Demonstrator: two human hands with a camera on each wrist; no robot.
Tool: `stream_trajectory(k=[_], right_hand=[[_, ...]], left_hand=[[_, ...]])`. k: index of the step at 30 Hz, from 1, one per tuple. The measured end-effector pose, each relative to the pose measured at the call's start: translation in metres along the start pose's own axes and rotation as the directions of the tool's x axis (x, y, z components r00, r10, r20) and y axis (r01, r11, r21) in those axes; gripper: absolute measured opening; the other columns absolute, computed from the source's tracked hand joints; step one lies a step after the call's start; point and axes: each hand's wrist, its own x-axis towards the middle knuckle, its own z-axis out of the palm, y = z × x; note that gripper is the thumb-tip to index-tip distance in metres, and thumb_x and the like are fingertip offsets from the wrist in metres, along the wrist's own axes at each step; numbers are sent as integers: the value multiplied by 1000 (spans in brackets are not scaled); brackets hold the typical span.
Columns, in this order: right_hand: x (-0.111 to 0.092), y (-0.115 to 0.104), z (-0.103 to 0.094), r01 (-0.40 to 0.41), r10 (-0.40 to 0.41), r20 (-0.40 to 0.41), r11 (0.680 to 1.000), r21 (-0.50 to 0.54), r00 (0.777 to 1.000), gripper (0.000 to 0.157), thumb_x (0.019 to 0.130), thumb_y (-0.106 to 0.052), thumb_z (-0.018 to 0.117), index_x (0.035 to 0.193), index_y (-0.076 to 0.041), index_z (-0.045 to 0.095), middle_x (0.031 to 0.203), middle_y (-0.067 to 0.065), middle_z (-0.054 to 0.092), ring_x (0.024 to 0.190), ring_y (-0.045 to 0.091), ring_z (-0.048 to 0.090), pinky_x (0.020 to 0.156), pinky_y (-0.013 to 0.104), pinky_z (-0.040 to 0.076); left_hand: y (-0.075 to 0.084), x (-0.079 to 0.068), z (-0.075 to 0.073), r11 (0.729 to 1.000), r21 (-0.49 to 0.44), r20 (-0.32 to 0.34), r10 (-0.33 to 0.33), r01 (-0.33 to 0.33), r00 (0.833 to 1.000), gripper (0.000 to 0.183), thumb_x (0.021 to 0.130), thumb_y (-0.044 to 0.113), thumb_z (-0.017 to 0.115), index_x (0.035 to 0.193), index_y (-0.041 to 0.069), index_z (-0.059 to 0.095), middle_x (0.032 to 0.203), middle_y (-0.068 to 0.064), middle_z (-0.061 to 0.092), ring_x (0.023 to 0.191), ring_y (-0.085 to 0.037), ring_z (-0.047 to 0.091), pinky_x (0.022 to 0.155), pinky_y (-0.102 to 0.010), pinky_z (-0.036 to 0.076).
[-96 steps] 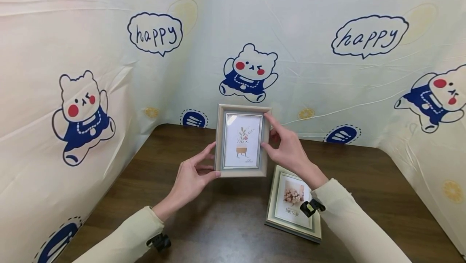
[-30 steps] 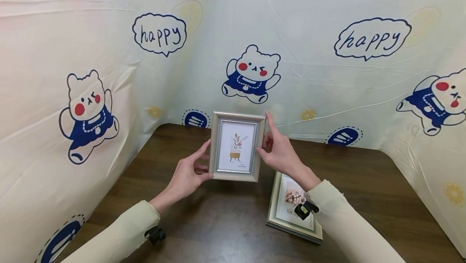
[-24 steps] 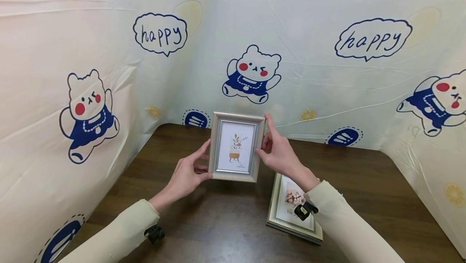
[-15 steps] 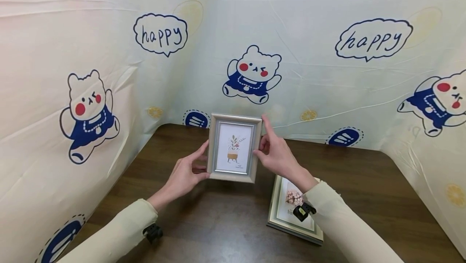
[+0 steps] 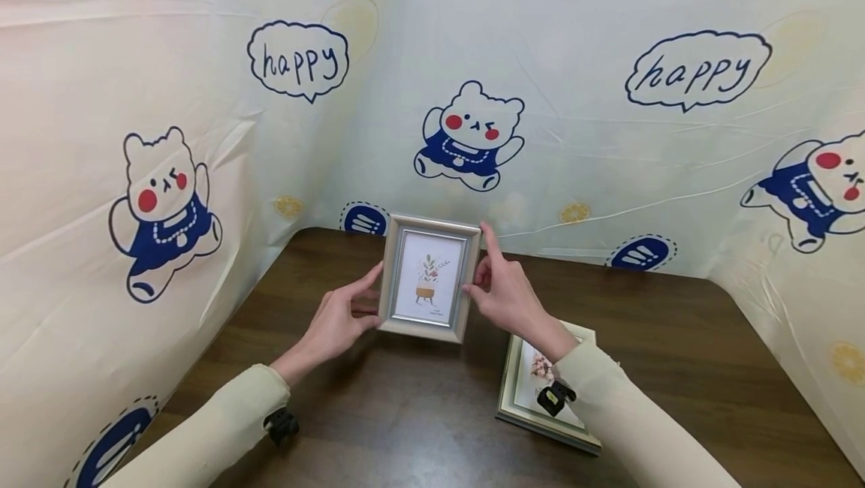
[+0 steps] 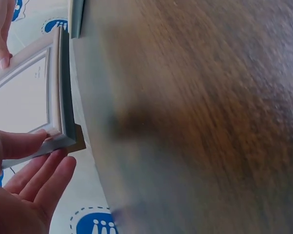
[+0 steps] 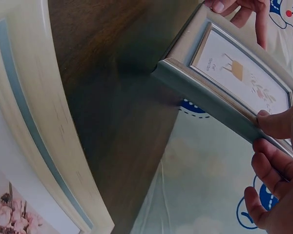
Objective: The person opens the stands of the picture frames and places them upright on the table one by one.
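Note:
A small champagne-coloured picture frame (image 5: pixel 430 278), with a potted-plant print inside, is held up between both hands over the table, leaning slightly. My left hand (image 5: pixel 336 320) pinches its lower left edge, thumb on the front and fingers behind, as the left wrist view also shows. On the opposite side my right hand (image 5: pixel 508 294) grips the right edge between thumb and curled fingers, its index finger stretched up along the upper corner. Behind the frame's lower corner a brown piece (image 6: pixel 79 139) juts out. A second picture frame (image 5: pixel 508 392) lies face up beneath the right forearm, partly covered by it.
The dark wooden table (image 5: pixel 405 420) ends at the back and sides against a pale hanging cloth (image 5: pixel 568 135) printed with bears and lettering. A black wrist camera (image 5: pixel 556 396) sits on the right cuff, just over the lying frame's picture.
Held in both hands, the upright frame has shifted left and slightly down, with its tilt a little greater. The right forearm has moved left, covering more of the lying frame's picture.

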Motion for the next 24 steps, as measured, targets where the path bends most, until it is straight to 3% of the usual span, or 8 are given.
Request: stream_trajectory(k=[12, 24], right_hand=[[2, -3, 12, 10, -10, -2, 999, -46, 1000, 108, 84, -3, 88, 166, -9, 19, 79, -5, 61, 68, 14, 55, 66, 32, 50], [0, -4, 19, -42, 43, 11, 997, -71, 999, 108, 86, -6, 88, 167, -14, 17, 81, -6, 61, 70, 15, 56, 68, 32, 51]], left_hand=[[-11, -2, 0, 999, -6, 0, -47, 47, 999, 104, 84, -16, 80, 167, 25, 32, 127, -23, 69, 101, -30, 76, 85, -38, 61], [-14, 0, 1, 1000, 0, 12, -23, 23, 1000, 112, 82, -18, 80, 169, 28, 27, 124, -23, 69, 99, -28, 75, 83, -36, 62]])
